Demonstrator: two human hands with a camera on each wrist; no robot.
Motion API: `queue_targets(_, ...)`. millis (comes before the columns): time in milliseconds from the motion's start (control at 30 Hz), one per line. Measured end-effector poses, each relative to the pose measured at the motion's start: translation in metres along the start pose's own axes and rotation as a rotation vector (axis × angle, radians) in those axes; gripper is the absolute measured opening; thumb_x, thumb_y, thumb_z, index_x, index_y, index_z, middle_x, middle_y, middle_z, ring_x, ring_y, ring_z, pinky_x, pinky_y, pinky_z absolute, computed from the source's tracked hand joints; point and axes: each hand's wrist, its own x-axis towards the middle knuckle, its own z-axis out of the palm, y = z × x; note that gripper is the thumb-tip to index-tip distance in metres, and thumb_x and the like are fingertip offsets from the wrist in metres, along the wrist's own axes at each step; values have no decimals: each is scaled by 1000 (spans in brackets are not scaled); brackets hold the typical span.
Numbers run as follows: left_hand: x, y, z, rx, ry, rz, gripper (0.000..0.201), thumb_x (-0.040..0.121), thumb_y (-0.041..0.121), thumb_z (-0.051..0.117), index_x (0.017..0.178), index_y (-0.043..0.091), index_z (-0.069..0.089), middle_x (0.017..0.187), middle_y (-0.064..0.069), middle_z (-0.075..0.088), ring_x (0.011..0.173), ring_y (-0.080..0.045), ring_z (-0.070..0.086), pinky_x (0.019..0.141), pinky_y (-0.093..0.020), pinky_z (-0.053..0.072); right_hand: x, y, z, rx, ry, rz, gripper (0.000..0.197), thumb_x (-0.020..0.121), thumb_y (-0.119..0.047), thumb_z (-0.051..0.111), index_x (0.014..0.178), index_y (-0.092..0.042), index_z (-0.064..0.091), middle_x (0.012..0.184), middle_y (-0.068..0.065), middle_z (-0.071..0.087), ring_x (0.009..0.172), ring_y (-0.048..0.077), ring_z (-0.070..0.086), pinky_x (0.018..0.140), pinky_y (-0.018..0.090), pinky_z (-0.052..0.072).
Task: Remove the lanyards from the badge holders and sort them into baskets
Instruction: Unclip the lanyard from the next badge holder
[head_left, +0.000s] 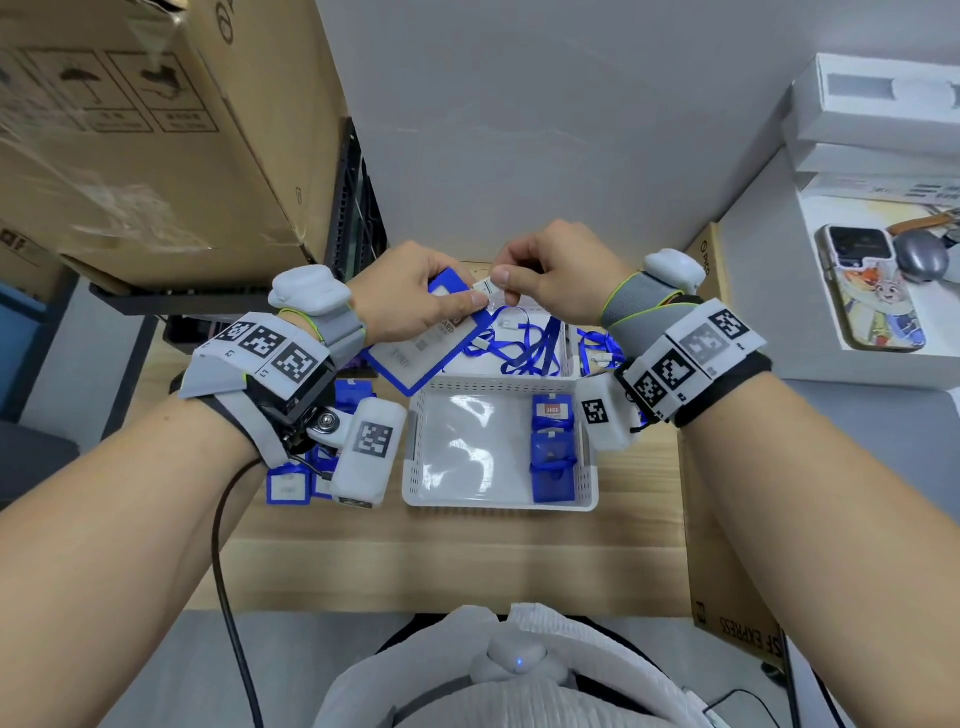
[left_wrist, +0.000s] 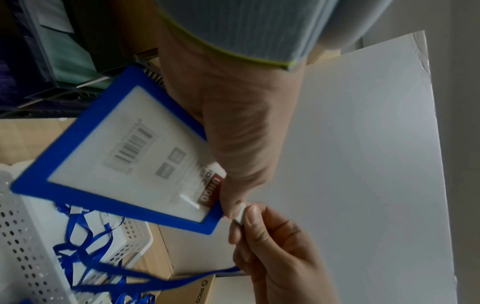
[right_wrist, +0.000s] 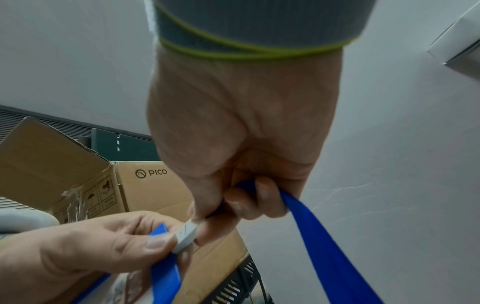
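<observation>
A blue-framed badge holder (head_left: 415, 353) (left_wrist: 124, 164) (right_wrist: 163, 273) is held by its top corner in my left hand (head_left: 467, 299) (left_wrist: 233, 205) (right_wrist: 155, 240), above the far white basket. My right hand (head_left: 506, 280) (left_wrist: 249, 218) (right_wrist: 207, 214) pinches the white clip (head_left: 491, 288) (left_wrist: 240, 216) (right_wrist: 185, 236) at that corner. The blue lanyard (head_left: 524, 343) (left_wrist: 155, 281) (right_wrist: 324, 246) runs through the right hand's curled fingers and hangs down into the far basket (left_wrist: 26, 257). The near white basket (head_left: 498, 387) holds blue badge holders (head_left: 553, 447).
More blue badge holders (head_left: 291, 483) lie on the wooden table (head_left: 441, 561) under my left wrist. Large cardboard boxes (head_left: 130, 130) stand at the left, and a PICO box (head_left: 711, 467) on the right. A phone (head_left: 878, 301) and white boxes (head_left: 883, 119) sit further right.
</observation>
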Motion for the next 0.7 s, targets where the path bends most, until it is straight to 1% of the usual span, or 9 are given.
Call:
queue_targets(67, 0, 1, 2, -30, 24, 2, 24, 92, 38, 66, 89, 15, 74, 70, 5, 72, 55, -2, 63, 53, -15, 46, 2, 0, -2, -16, 16, -14, 24, 97, -25, 56, 77, -17, 67, 45, -35, 49, 48, -5, 47, 52, 9, 32)
queue_targets(100, 0, 1, 2, -56, 23, -8, 24, 92, 37, 65, 90, 15, 74, 73, 4, 73, 58, -3, 65, 55, -16, 47, 2, -1, -2, -23, 14, -18, 25, 97, -25, 56, 76, -18, 67, 45, -35, 49, 48, -4, 47, 52, 9, 32)
queue_targets(200, 1, 1, 4, -108, 3, -17, 23, 94, 35, 63, 93, 15, 75, 81, 0, 75, 71, -13, 71, 65, -28, 52, 2, -1, -4, -39, -2, -32, 24, 96, -25, 56, 74, -21, 65, 45, -36, 49, 49, -6, 48, 53, 8, 33)
queue_targets(300, 3, 2, 4, -48, 23, 22, 20, 93, 34, 63, 87, 19, 74, 79, -2, 75, 74, -21, 70, 71, -37, 55, 3, 0, -4, -43, -2, -33, 24, 96, -26, 57, 74, -20, 66, 45, -35, 49, 49, -5, 48, 52, 9, 33)
queue_targets(400, 3, 2, 7, -46, 65, 42, 18, 92, 33, 64, 79, 23, 73, 74, 3, 73, 71, -16, 68, 73, -37, 54, 3, 0, -5, -52, -3, -36, 25, 96, -26, 56, 75, -19, 66, 45, -35, 49, 49, -5, 48, 53, 8, 33)
queue_targets(500, 3, 2, 9, -36, 102, 59, 20, 91, 33, 65, 75, 23, 72, 71, 3, 72, 68, -13, 66, 70, -32, 53, 3, -1, -6, -65, -6, -36, 24, 97, -25, 56, 75, -19, 65, 46, -35, 50, 50, -8, 48, 53, 6, 32)
queue_targets(600, 5, 4, 12, -36, 127, 63, 21, 89, 28, 66, 68, 23, 70, 64, 9, 69, 61, -4, 60, 65, -25, 47, 5, -2, -5, -72, -5, -48, 23, 96, -23, 55, 77, -16, 66, 45, -14, 52, 48, -4, 49, 53, 7, 32)
queue_targets(667, 6, 5, 15, -30, 160, 58, 24, 84, 25, 66, 60, 25, 66, 57, 11, 64, 56, 0, 53, 63, -23, 42, 6, -4, -3, -88, -10, -53, 22, 97, -24, 54, 83, -13, 67, 56, -13, 55, 48, 2, 46, 52, 7, 31)
queue_targets(700, 6, 4, 15, -53, 157, 53, 24, 84, 27, 67, 60, 25, 66, 59, 8, 65, 57, -1, 54, 64, -24, 43, 7, -3, -3, -89, -10, -48, 22, 97, -24, 53, 86, -13, 68, 61, -13, 57, 49, 2, 45, 53, 6, 31)
